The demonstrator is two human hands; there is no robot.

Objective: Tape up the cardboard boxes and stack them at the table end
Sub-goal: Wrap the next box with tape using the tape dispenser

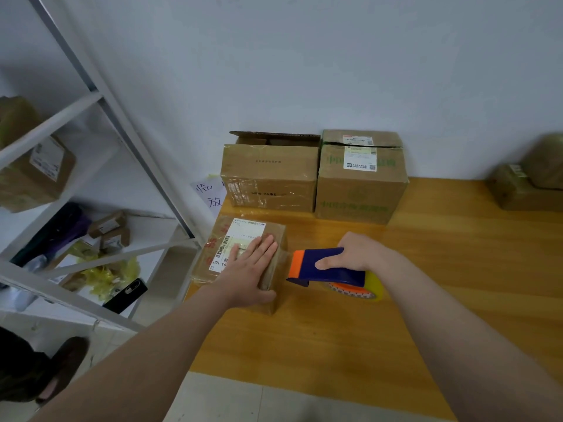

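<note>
Head view: a small box (275, 231) sits at the left end of the wooden counter (426, 269), close to its near-left corner, with a white label (243, 236) on top. The left hand (253, 266) lies flat on the box's top. Its grip is apart, with the fingers straight and pressed partly over the label, and the thumb lies along the near right edge.

The right hand (353, 252) holds a blue tape dispenser (326, 263), its grip clamped round the handle with the thumb on the near side. The dispenser's orange nose points left and sits just beside the box's right side. Whether tape spans the small gap between them cannot be told. A clear tape roll (365, 289) with an orange core hangs at the dispenser's rear, low over the counter.

Behind, against the wall, 2 larger boxes stand side by side and touching. The left 1, an open box (269, 175), has a flap raised at the back. The right 1, a green-printed box (361, 184), is closed and carries labels. At the far right edge, more boxes (524, 190) sit stacked and blurred.

A paper sign (210, 193) with handwriting shows between the open box and a white rack (100, 147) to the left of the counter. The rack's shelves hold parcels, yellow wrapping and a black phone (126, 295).
</note>
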